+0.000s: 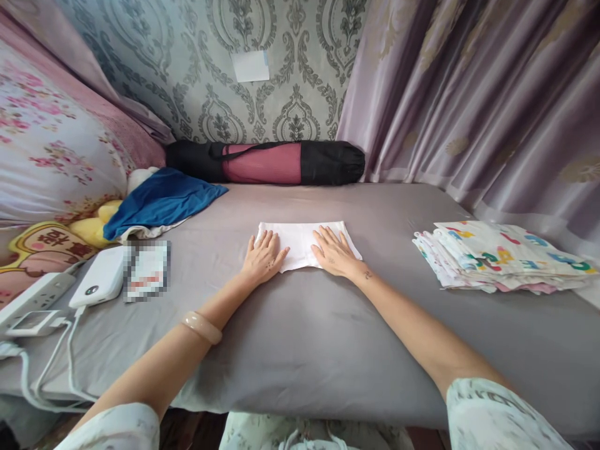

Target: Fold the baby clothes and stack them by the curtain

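Observation:
A white folded cloth (pixel 296 240) lies flat on the grey bed sheet (pixel 290 337), straight in front of me. My left hand (pixel 264 255) rests palm down on its left edge, fingers spread. Over the right part of the cloth lies my right hand (pixel 335 252), also flat with the fingers apart. Both palms are pressed on the fabric, and neither hand grips it. The cloth's middle and far edge show between the hands; its near corners are partly covered.
On the right sits a stack of folded patterned cloths (pixel 506 256). To the left are a white power bank (pixel 99 278), a power strip (pixel 35 300) with cables, a blurred packet (pixel 147 272) and a blue cloth (pixel 164 201). A black and pink rolled bag (pixel 262 162) lies along the wall.

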